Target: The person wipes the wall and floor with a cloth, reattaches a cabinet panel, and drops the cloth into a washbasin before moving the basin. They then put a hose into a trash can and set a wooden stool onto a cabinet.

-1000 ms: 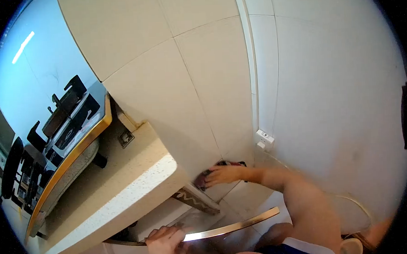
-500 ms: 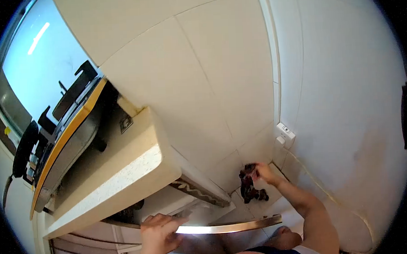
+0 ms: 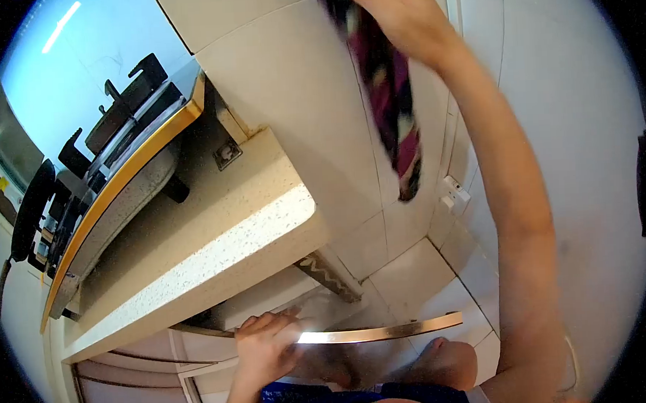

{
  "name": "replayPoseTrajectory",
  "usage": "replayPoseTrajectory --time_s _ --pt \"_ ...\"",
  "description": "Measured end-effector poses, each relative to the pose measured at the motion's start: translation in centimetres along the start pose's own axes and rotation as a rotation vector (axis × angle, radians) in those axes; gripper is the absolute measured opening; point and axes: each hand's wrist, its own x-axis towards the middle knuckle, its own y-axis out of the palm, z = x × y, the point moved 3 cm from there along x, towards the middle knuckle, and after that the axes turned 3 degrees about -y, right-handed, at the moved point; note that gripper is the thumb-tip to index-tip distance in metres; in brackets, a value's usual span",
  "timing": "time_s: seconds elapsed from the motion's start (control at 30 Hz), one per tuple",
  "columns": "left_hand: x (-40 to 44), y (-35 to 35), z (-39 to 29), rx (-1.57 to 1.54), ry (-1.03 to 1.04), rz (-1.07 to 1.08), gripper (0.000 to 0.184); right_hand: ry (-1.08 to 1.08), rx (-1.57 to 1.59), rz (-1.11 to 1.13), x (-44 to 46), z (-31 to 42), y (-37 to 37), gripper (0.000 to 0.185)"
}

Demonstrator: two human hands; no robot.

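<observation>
A long cloth (image 3: 387,91) with a dark, maroon and cream pattern hangs down in front of the tiled wall. My right hand (image 3: 409,21) is raised at the top of the view, its fingers closed on the cloth's upper part, which runs out of frame. Lower down, my left hand (image 3: 268,348) has its fingers curled over the top edge of an open glass cabinet door (image 3: 386,333) with a shiny gold-coloured rim. The door stands out from the cabinet below the counter.
Left of my hands is a pale speckled countertop (image 3: 245,226) with a rounded corner. Above it sits a gas stove (image 3: 130,159) with a yellow edge and black pan supports. A white socket (image 3: 454,194) is on the wall, and floor tiles (image 3: 413,277) show below.
My right hand has lifted the cloth from low near the floor corner up to the top of the view, where it hangs stretched out. My left hand stays on the door edge.
</observation>
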Motion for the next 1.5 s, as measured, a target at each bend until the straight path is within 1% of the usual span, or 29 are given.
replayPoseTrajectory --time_s 0.03,0.1,0.13,0.2,0.23,0.3,0.37,0.4,0.43,0.47,0.63,0.67,0.73,0.8,0.83,0.9,0.97,1.03,1.07,1.13,1.17,1.23,1.3,1.33,1.37,1.4,1.43,1.47,1.5 --pt "0.0 0.0 0.0 -0.002 0.0 -0.006 0.046 -0.184 -0.192 -0.056 2.2 -1.4 0.4 0.057" --pt "-0.1 0.1 0.0 0.008 -0.002 0.0 0.046 -0.274 -0.477 -0.146 4.0 -2.7 0.8 0.052" --pt "0.1 0.1 0.0 0.017 0.002 -0.004 0.047 -0.258 -0.491 -0.144 3.9 -3.4 1.1 0.052" --pt "0.3 0.0 -0.3 0.006 0.006 -0.003 0.047 -0.268 -0.583 -0.355 2.7 -4.3 1.3 0.046" --pt "0.5 -0.1 -0.5 -0.005 -0.011 -0.016 0.048 -0.265 -0.594 -0.348 1.7 -4.8 1.4 0.046" --pt "0.7 0.1 -0.4 -0.027 -0.002 -0.015 0.052 -0.178 -0.469 -0.48 -1.3 -6.0 1.2 0.043" --pt "0.9 0.2 -0.3 -0.041 0.006 -0.022 0.056 -0.138 -0.645 -0.64 -5.5 -7.4 2.0 0.036" --pt "1.0 0.3 -0.2 -0.029 0.0 -0.009 0.055 -0.116 -0.611 -0.589 -8.2 -9.0 2.4 0.035" --pt "1.0 0.5 -0.2 -0.019 -0.006 0.004 0.054 0.01 -0.469 -0.5 -11.2 -9.6 2.7 0.044" --pt "0.9 0.5 -0.1 -0.018 0.0 0.004 0.054 0.17 -0.511 -0.488 -14.7 -10.3 3.4 0.047" --pt "1.5 0.7 -0.6 -0.074 -0.045 -0.046 0.051 0.554 -0.382 -0.364 -31.3 -10.8 8.4 0.057" --pt "1.5 0.8 -0.8 -0.072 -0.034 -0.039 0.051 0.596 -0.38 -0.362 -34.0 -10.1 9.1 0.057" --pt "1.4 0.9 -0.7 -0.029 -0.039 -0.056 0.052 0.741 -0.396 -0.184 -40.0 -9.5 11.2 0.053" --pt "1.6 1.1 -0.7 -0.009 -0.045 -0.043 0.051 0.95 -0.26 0.041 -43.1 -7.5 11.7 0.047" --pt "1.6 1.2 -0.8 0.007 -0.053 -0.043 0.051 0.966 -0.252 0.042 -45.5 -6.8 12.3 0.047" --pt "2.0 1.3 -1.3 0.011 -0.066 -0.037 0.051 0.957 -0.345 -0.036 -51.0 -6.5 13.9 0.034" --pt "2.0 1.7 -1.2 0.022 -0.081 -0.066 0.05 1.059 -0.374 0.325 -56.2 -6.1 14.1 0.035" --pt "2.1 1.8 -1.2 0.021 -0.085 -0.077 0.05 1.221 -0.444 0.056 -64.6 -6.8 16.2 0.035" --pt "2.1 1.7 -1.4 0.017 -0.085 -0.081 0.05 1.218 -0.438 0.053 -66.0 -6.5 16.3 0.035" --pt "1.9 1.3 -1.4 0.021 -0.09 -0.083 0.049 1.775 0.087 -0.118 -67.9 -5.6 17.4 0.035" --pt "1.8 1.2 -1.4 0.015 -0.089 -0.059 0.049 1.77 0.093 -0.115 -67.9 -5.0 17.3 0.035" --pt "1.6 1.1 -1.0 0.005 -0.102 -0.059 0.048 2.164 1.051 -0.31 -66.5 -3.2 17.7 0.037" --pt "1.1 0.9 -0.7 -0.028 -0.045 -0.075 0.048 1.989 0.912 0.416 -66.0 -2.4 17.3 0.035" --pt "1.1 0.6 -0.8 -0.027 -0.047 -0.058 0.048 1.687 0.716 0.799 -56.4 -0.2 12.8 0.031" --pt "1.0 0.4 -0.8 -0.036 -0.062 -0.075 0.048 1.606 0.491 1.118 -62.7 -2.1 14.7 0.028" --pt "0.8 0.2 -0.8 -0.026 -0.047 -0.059 0.048 1.286 0.247 1.349 -61.3 -2.1 14.2 0.031" --pt "0.8 0.1 -0.6 -0.015 -0.03 -0.044 0.048 0.941 0.005 1.531 -59.9 -1.9 13.8 0.034" --pt "0.7 -0.1 -0.5 0.002 0.003 -0.065 0.047 0.93 -0.008 1.543 -58.8 -1.6 13.1 0.034" --pt "0.5 -0.2 -0.4 -0.008 -0.006 -0.078 0.047 0.837 -0.056 1.442 -56.5 -1.1 12.1 0.031"
